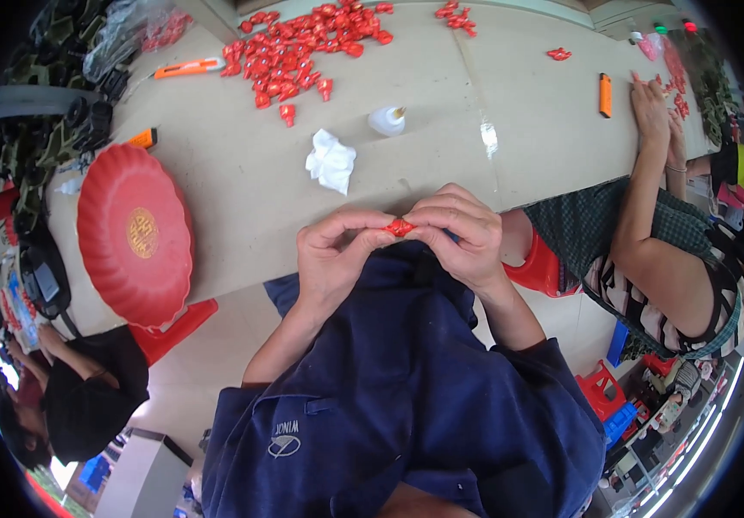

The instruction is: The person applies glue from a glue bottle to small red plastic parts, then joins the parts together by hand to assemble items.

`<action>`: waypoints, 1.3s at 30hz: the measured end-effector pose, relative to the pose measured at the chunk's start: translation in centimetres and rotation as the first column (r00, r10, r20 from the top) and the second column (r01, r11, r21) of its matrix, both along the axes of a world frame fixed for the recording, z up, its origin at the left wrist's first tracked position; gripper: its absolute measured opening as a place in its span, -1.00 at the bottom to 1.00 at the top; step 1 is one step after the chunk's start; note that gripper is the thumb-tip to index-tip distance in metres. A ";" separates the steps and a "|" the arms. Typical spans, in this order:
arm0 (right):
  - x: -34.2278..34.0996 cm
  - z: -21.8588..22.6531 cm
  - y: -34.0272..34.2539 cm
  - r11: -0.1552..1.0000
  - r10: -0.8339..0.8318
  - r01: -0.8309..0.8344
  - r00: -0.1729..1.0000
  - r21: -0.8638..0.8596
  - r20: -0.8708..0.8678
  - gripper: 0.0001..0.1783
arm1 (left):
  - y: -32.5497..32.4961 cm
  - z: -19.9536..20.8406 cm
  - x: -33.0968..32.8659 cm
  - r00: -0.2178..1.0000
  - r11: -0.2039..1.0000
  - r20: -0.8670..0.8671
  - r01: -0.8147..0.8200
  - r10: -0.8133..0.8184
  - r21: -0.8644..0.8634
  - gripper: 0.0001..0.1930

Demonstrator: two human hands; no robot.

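Right at the centre of the action, a small glossy red piece (400,228) sits between the left hand (334,246) and the right hand (461,231), thumbs and forefingers pinching it from 2 sides at the near edge of the pale grey counter (242,173); that double grip probably suits something too tiny for a full grasp. Reading the clock from there, a loose heap of shiny small red pieces (303,53) spreads at 11 o'clock, perhaps set back to leave working room, while a white squeeze bottle with a tan tip (386,122) at 12 and a crumpled white tissue (331,161) between 10 and 11 look placed for easy reach. Out at 9, a broad red scalloped dish (103,229) partly covers an orange object (142,138) behind its upper rim. Now the tricky bits: fingertips hide most of the pinched piece, so its full shape is anyone's guess, and at 2 o'clock a co-worker's hands (650,108) overlap, making their grip impossible to tell.
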State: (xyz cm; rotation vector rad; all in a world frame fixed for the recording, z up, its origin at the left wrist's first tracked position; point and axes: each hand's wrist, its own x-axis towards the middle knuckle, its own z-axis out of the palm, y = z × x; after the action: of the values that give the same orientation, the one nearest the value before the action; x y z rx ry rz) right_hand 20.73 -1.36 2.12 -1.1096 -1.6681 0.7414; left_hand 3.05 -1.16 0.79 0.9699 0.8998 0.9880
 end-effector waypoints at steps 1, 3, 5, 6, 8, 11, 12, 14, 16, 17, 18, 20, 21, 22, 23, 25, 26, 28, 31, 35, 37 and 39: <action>0.2 0.2 0.2 0.999 0.009 -0.010 1.000 -0.038 -0.013 -0.83 | 0.1 0.0 0.1 0.999 0.999 0.022 0.029 -0.028 -0.035 -0.79; 1.7 0.6 1.1 0.997 0.031 -0.029 0.999 -0.066 0.020 -0.85 | 0.3 0.4 0.4 0.999 0.997 0.029 0.040 -0.038 -0.070 -0.74; 3.5 1.5 2.5 0.986 0.016 -0.001 0.996 -0.164 0.089 -0.87 | 0.6 1.0 0.4 1.000 0.990 0.023 0.024 -0.020 -0.141 -0.63; 4.6 1.8 3.7 0.979 -0.075 0.099 0.988 -0.178 0.137 -0.88 | 0.7 1.0 0.3 0.999 0.991 0.030 0.032 -0.028 -0.129 -0.63; 6.7 1.9 7.5 0.940 -0.228 0.259 0.961 -0.223 0.158 -0.86 | 1.0 1.1 -0.3 0.997 0.991 -0.067 0.023 -0.032 -0.130 -0.69; 9.7 1.1 15.5 0.886 -0.375 0.428 0.887 -0.179 0.268 -0.76 | 1.1 1.0 -1.1 0.991 0.997 -0.127 0.037 -0.045 -0.068 -0.77; 10.2 0.9 17.8 0.871 -0.410 0.467 0.861 -0.151 0.301 -0.74 | 1.3 1.0 -1.2 0.991 0.998 -0.127 0.033 -0.041 -0.061 -0.77; 10.9 0.6 21.7 0.858 -0.441 0.499 0.837 -0.123 0.325 -0.71 | 1.6 1.7 -1.4 0.987 0.998 -0.161 -0.003 -0.006 -0.056 -0.84; 11.1 0.0 24.5 0.869 -0.448 0.484 0.857 -0.100 0.254 -0.69 | 1.9 1.9 -1.6 0.985 0.999 -0.170 -0.015 0.006 -0.048 -0.85; 11.1 -0.2 25.3 0.871 -0.445 0.481 0.859 -0.102 0.251 -0.69 | 2.1 2.0 -1.7 0.984 0.999 -0.175 -0.017 0.010 -0.044 -0.86; 10.9 -0.4 26.0 0.863 -0.464 0.498 0.846 -0.080 0.261 -0.71 | 2.2 2.0 -1.9 0.984 0.999 -0.178 -0.024 0.015 -0.046 -0.86; 11.0 -0.7 26.1 0.854 -0.484 0.517 0.831 -0.061 0.272 -0.72 | 2.5 1.9 -2.2 0.979 0.998 -0.202 -0.048 0.041 -0.029 -0.86; 10.9 -0.6 25.6 0.866 -0.467 0.498 0.835 -0.039 0.292 -0.70 | 2.6 1.8 -2.3 0.978 0.998 -0.202 -0.052 0.044 -0.031 -0.86; 10.9 -0.6 25.1 0.877 -0.451 0.480 0.836 -0.017 0.313 -0.67 | 2.7 1.7 -2.5 0.977 0.997 -0.203 -0.074 0.068 -0.020 -0.86; 10.8 -0.6 24.1 0.877 -0.451 0.480 0.835 -0.018 0.315 -0.67 | 2.8 1.6 -2.6 0.975 0.996 -0.203 -0.094 0.090 -0.009 -0.86; 10.3 0.0 21.4 0.854 -0.460 0.518 0.800 -0.056 0.386 -0.66 | 3.1 1.6 -2.9 0.972 0.995 -0.212 -0.103 0.099 -0.007 -0.86; 10.0 0.1 20.3 0.853 -0.460 0.519 0.799 -0.058 0.386 -0.66 | 3.2 1.6 -3.0 0.968 0.993 -0.225 -0.118 0.114 -0.003 -0.87; 9.7 0.0 18.4 0.853 -0.353 0.483 0.813 -0.196 0.463 -0.65 | 3.4 1.5 -3.1 0.966 0.993 -0.234 -0.116 0.112 -0.007 -0.87; 9.5 -0.7 17.9 0.882 -0.339 0.458 0.778 -0.107 0.530 -0.65 | 3.5 1.5 -2.7 0.962 0.993 -0.250 -0.120 0.114 -0.012 -0.87; 8.9 -0.7 17.1 0.902 -0.321 0.431 0.721 -0.035 0.615 -0.70 | 3.3 1.5 -2.3 0.960 0.991 -0.249 -0.128 0.131 0.029 -0.87; 8.7 -1.2 16.5 0.905 -0.344 0.425 0.713 0.014 0.611 -0.75 | 3.1 1.4 -2.2 0.959 0.992 -0.256 -0.127 0.126 0.012 -0.87; 8.7 -1.4 16.4 0.906 -0.369 0.418 0.704 0.065 0.606 -0.81 | 2.9 1.4 -2.1 0.958 0.992 -0.260 -0.125 0.120 -0.004 -0.87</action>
State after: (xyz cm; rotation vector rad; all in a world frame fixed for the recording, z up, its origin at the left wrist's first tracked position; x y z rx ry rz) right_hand 29.39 15.00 0.70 -1.8345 -1.8199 0.1576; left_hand 0.91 1.72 2.16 1.0521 1.1989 0.9677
